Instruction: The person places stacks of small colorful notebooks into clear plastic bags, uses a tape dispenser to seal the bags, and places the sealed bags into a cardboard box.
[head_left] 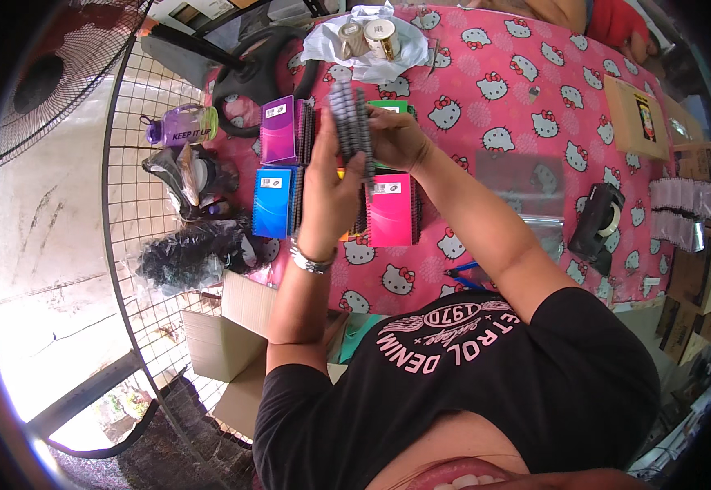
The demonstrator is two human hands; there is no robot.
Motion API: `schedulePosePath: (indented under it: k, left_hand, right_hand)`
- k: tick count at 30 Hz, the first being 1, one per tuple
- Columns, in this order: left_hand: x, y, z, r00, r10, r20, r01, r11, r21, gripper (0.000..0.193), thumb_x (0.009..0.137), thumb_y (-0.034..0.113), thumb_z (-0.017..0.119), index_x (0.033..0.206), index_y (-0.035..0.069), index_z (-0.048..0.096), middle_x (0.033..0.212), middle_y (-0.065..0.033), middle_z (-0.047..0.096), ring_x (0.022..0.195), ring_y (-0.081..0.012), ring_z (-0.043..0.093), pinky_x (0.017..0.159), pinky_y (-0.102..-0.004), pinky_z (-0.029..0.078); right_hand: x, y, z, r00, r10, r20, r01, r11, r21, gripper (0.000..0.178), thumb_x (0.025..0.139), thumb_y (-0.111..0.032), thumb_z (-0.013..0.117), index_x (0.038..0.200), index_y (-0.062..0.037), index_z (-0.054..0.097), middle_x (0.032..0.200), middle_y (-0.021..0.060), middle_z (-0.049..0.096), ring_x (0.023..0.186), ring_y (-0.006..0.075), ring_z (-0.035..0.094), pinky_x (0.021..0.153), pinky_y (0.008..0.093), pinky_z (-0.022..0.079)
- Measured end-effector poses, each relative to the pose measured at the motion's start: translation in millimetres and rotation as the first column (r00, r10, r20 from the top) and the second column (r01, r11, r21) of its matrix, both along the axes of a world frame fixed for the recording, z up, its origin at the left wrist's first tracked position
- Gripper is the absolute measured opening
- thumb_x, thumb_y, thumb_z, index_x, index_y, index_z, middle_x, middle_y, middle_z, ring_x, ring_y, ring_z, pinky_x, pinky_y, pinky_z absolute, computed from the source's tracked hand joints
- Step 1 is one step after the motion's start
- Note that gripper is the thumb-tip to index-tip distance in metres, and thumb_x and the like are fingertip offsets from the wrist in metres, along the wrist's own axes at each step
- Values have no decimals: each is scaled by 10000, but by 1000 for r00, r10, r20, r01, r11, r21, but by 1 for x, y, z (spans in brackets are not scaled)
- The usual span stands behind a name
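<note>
Between my two hands, above the table, is a stack of spiral notebooks, turned so that its rows of wire coils show; it is slightly blurred. My left hand is closed on its left and near side. From the right, my right hand grips the same stack, some of its fingers hidden. Under and around the hands lie piles of spiral notebooks: purple ones at far left, blue ones at near left, pink ones at near right. A green notebook is partly hidden behind my right hand.
A pink patterned cloth covers the table. Jars on white plastic and a steering wheel are at the back. A bottle stands left; a tape dispenser, clear plastic and cardboard lie right. An open carton is near left.
</note>
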State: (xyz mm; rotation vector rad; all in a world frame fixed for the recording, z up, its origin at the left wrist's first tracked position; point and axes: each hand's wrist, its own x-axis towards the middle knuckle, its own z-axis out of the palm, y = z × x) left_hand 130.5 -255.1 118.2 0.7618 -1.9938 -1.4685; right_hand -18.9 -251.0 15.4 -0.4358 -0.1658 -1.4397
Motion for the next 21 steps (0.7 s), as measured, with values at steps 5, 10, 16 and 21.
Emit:
schedulePosePath:
  k: [5,10,16,21]
  left_hand:
    - [-19,36,7,997,36,62,-18,964,-267,723,776,-28,674,1397,-27,306,1303,-165,492,1169,-187,502,958,-332,445]
    - [-16,73,7,994,21,-105,-43,977,-207,769,738,11,744,1376,-24,316,1324,-144,452,1168,-204,499,989,-337,424]
    - [54,97,-38,929,329,-169,-160,771,617,477,865,59,607,1281,-4,383,1182,-106,551,1056,-186,552,890,-340,468]
    - [130,138,-93,787,578,-216,6,344,939,372,874,98,519,1236,24,468,1172,-101,582,1101,-263,549,967,-410,423]
  right_hand:
    - [-17,27,-2,993,67,95,-75,994,83,620,828,-223,514,1376,12,341,1209,176,562,989,304,615,850,457,511]
    - [-20,60,17,999,46,-7,-45,987,153,558,801,-166,532,1310,24,403,1159,181,583,964,311,625,859,434,513]
    - [16,120,54,67,-197,-978,387,909,-157,513,816,-236,700,1199,35,494,1088,165,602,989,189,568,875,310,448]
    - [33,127,-20,-437,110,-893,745,601,-291,782,713,-477,737,1193,70,448,1153,260,503,1049,379,531,890,417,452]
